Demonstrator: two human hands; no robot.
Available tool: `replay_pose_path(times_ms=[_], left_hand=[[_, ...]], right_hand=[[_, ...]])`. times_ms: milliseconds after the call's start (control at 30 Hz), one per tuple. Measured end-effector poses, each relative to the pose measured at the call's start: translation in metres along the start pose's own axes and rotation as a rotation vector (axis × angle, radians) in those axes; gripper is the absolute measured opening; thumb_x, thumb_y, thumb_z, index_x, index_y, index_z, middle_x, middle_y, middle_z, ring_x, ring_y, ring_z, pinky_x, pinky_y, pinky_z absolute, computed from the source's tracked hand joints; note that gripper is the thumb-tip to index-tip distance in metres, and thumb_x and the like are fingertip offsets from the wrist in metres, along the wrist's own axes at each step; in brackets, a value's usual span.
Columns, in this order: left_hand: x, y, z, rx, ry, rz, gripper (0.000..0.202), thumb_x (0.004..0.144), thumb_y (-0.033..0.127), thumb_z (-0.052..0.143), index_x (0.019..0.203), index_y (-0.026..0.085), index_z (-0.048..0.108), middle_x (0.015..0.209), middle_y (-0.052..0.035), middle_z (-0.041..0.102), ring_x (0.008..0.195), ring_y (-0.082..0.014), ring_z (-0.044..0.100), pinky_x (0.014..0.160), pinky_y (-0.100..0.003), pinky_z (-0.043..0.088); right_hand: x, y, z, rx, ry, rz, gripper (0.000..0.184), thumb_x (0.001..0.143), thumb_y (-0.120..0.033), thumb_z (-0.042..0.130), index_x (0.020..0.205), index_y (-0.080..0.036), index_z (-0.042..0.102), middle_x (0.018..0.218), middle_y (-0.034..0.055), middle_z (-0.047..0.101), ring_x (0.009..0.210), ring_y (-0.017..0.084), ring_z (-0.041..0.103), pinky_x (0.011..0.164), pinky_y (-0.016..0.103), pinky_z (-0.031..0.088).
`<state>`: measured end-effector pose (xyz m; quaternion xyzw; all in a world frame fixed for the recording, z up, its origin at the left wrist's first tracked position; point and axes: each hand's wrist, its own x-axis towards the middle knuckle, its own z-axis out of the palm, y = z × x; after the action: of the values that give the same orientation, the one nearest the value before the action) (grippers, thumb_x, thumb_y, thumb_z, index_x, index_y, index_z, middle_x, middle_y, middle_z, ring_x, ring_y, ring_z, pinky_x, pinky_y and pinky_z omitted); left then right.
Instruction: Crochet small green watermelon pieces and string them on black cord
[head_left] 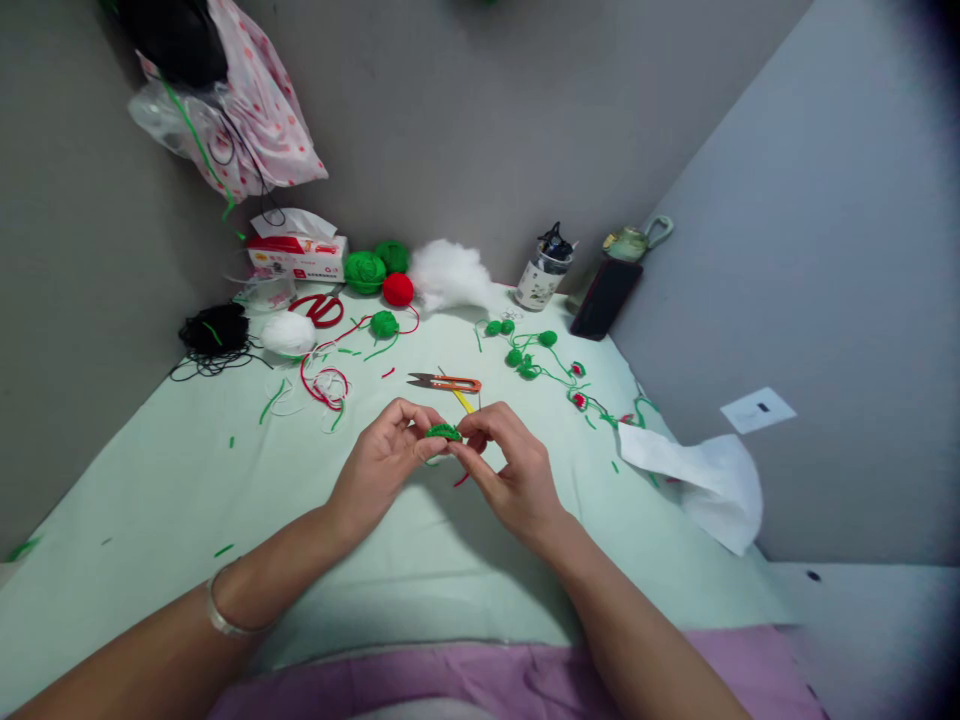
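A small green crocheted piece (444, 432) is held up between my two hands over the middle of the table. My left hand (386, 450) pinches its left end between thumb and fingers. At its right end, the thumb and fingers of my right hand (514, 465) are closed on the same piece. A short red yarn end (461, 480) hangs just below the fingers. Just beyond my hands lie orange-handled thread snips (446, 382) and a yellow strip (463, 401), partly hidden by my fingers.
Green yarn balls (365, 272), a red ball (398, 290), white stuffing (450, 275) and a tissue box (300, 258) line the back wall. Red scissors (319, 310) lie left. Small green crocheted pieces (527, 368), a pen cup (544, 275), a phone (606, 298) and white paper (705, 480) are right.
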<state>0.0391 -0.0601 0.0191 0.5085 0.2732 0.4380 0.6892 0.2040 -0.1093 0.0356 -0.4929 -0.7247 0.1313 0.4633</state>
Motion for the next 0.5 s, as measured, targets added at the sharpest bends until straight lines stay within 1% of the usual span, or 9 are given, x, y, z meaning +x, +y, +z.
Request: replay_pose_path(times_ms=[133,267,367,500], left_hand=[[-0.0002,0.0001,0.0006,-0.019,0.007,-0.026,0.022,0.083,0.024,0.072,0.082,0.018,0.051,0.096,0.0004,0.06,0.084,-0.0119,0.065,0.08,-0.026,0.053],[-0.0009,-0.0001,0.0016,-0.016,0.031,-0.058,0.025,0.078,0.026,0.076,0.082,0.017,0.053,0.094,0.0001,0.06,0.075,-0.0117,0.065,0.077,-0.028,0.055],[-0.0013,0.0006,0.0017,-0.007,0.032,-0.054,0.025,0.078,0.026,0.076,0.081,0.017,0.053,0.091,0.0004,0.06,0.074,-0.0119,0.064,0.075,-0.028,0.054],[-0.0012,0.0008,0.0009,-0.008,0.016,-0.049,0.024,0.078,0.025,0.076,0.079,0.017,0.054,0.089,0.001,0.06,0.076,-0.0112,0.063,0.075,-0.026,0.053]], right_hand=[[-0.0004,0.0002,0.0007,0.01,0.022,-0.027,0.006,0.093,-0.016,0.057,0.094,-0.022,0.058,0.087,0.0044,0.059,0.073,0.015,0.056,0.066,0.03,0.05],[-0.0013,0.0008,0.0013,-0.023,0.058,-0.01,0.005,0.093,-0.017,0.057,0.092,-0.022,0.058,0.086,0.0046,0.059,0.073,0.016,0.057,0.066,0.031,0.05],[-0.0017,0.002,0.0013,-0.018,0.04,0.003,0.005,0.093,-0.017,0.057,0.094,-0.022,0.059,0.088,0.0048,0.059,0.072,0.015,0.057,0.067,0.03,0.051],[-0.0019,0.0023,0.0006,0.014,0.006,-0.039,0.013,0.093,-0.013,0.056,0.101,-0.022,0.061,0.091,0.0054,0.06,0.074,0.014,0.058,0.068,0.03,0.053]])
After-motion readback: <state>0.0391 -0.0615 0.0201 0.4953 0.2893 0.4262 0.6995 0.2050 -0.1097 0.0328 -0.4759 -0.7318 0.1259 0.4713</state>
